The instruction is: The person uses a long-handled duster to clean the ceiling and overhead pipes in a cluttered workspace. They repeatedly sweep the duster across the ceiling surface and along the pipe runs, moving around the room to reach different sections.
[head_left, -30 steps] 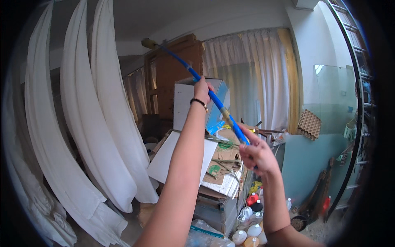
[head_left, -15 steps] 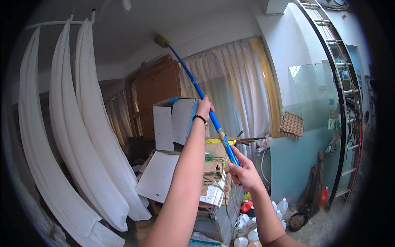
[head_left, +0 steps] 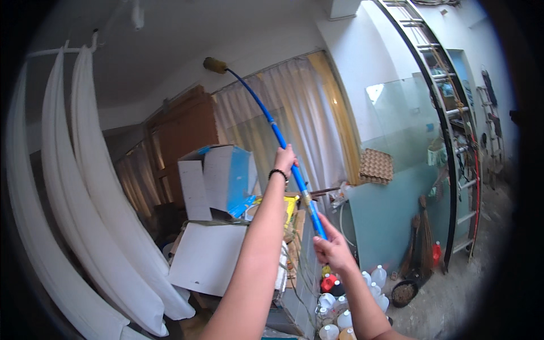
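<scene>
A long blue pole (head_left: 279,136) slants up and away from me, with a bushy yellow-brown brush head (head_left: 215,65) at its far end. That head is up at the top of the wall near the ceiling, above the curtain's left part; whether it touches cannot be made out. The upper length of the pole bows. My left hand (head_left: 287,158), with a dark bead bracelet at the wrist, wraps round the pole's middle. Lower down, my right hand (head_left: 335,249) grips the pole near its bottom end, below a taped joint.
White cloths (head_left: 107,192) hang at left. Boxes (head_left: 208,258) are stacked below my arms. Behind stand a curtain (head_left: 294,113) and brown wooden panel (head_left: 190,124). Right are glass sheets (head_left: 391,215), egg trays (head_left: 376,166), a ladder (head_left: 450,113), brooms (head_left: 419,238) and several plastic jugs (head_left: 344,319).
My view has turned to the right, so the room sits farther left. The brush head has moved right along the upper wall, and the pole bends more. Both hands keep their grip.
</scene>
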`<move>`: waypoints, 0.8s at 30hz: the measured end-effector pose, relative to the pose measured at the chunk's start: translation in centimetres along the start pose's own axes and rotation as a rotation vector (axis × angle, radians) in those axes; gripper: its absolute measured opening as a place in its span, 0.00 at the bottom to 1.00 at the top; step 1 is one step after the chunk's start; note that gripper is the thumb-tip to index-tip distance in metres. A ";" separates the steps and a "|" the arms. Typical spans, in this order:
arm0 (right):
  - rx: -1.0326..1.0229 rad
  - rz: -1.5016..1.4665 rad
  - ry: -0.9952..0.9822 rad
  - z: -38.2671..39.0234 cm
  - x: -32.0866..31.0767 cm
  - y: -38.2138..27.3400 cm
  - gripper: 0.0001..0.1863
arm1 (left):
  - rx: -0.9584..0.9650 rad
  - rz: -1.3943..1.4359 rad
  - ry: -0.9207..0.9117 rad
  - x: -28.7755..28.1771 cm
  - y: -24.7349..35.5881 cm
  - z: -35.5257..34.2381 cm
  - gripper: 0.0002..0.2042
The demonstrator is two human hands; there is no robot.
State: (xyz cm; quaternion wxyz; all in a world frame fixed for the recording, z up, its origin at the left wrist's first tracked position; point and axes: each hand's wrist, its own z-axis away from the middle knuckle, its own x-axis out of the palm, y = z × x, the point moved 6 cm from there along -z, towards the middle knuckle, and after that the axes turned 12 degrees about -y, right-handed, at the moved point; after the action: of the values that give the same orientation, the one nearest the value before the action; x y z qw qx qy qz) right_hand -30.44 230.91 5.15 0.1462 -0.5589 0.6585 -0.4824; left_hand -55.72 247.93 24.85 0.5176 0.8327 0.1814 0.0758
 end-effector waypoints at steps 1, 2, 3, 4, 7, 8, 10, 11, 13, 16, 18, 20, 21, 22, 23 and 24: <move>-0.040 -0.030 -0.035 0.0 0.5 0.6 0.40 | -0.020 -0.020 -0.028 0.0 -0.2 0.2 0.14; -0.045 -0.063 -0.049 0.1 1.0 1.4 0.40 | -0.014 -0.026 -0.045 0.2 -0.5 0.5 0.13; -0.038 -0.097 -0.047 0.3 1.2 2.2 0.41 | -0.020 -0.043 -0.026 0.2 -1.0 1.1 0.13; -0.038 -0.115 -0.032 0.5 1.3 2.9 0.41 | -0.052 -0.084 -0.043 0.5 -1.4 1.5 0.12; -0.047 -0.180 -0.039 1.0 1.2 4.4 0.42 | -0.114 -0.109 -0.062 1.9 -2.4 2.5 0.12; -0.042 -0.186 -0.031 1.2 0.9 4.7 0.42 | -0.100 -0.100 -0.080 2.5 -2.4 2.7 0.11; -0.037 -0.194 -0.010 1.5 0.2 5.0 0.42 | -0.097 -0.117 -0.093 3.8 -2.4 2.9 0.11; -0.051 -0.190 -0.006 1.6 -0.1 5.1 0.42 | -0.089 -0.122 -0.102 4.5 -2.4 2.9 0.11; -0.051 -0.195 0.028 2.1 -0.7 5.1 0.42 | -0.053 -0.189 -0.122 5.9 -1.8 2.9 0.11; -0.087 -0.191 0.034 2.7 -1.1 4.9 0.43 | -0.012 -0.225 -0.157 8.3 -0.9 3.4 0.11; -0.122 -0.199 0.032 3.3 -1.2 4.9 0.44 | 0.024 -0.246 -0.156 9.9 -0.2 4.0 0.11; -0.125 -0.220 0.038 3.7 -1.3 5.4 0.44 | 0.060 -0.249 -0.161 10.9 0.2 5.1 0.10; -0.156 -0.236 0.020 4.0 -1.4 5.5 0.45 | 0.085 -0.244 -0.165 11.4 0.2 5.6 0.10; -0.125 -0.250 0.023 4.2 -1.5 6.2 0.45 | 0.105 -0.246 -0.172 12.0 0.2 6.0 0.10; -0.118 -0.266 0.007 4.6 -1.7 6.7 0.46 | 0.133 -0.247 -0.181 12.5 0.0 6.5 0.09; -0.110 -0.280 -0.008 4.9 -1.8 7.3 0.47 | 0.155 -0.252 -0.190 12.8 -0.4 7.0 0.09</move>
State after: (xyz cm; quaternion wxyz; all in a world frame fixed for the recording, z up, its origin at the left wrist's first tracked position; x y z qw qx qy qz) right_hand -30.59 229.58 -3.67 0.0493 -0.6545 0.5987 -0.4591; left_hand -41.80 247.15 20.51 0.4722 0.8441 0.2399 -0.0830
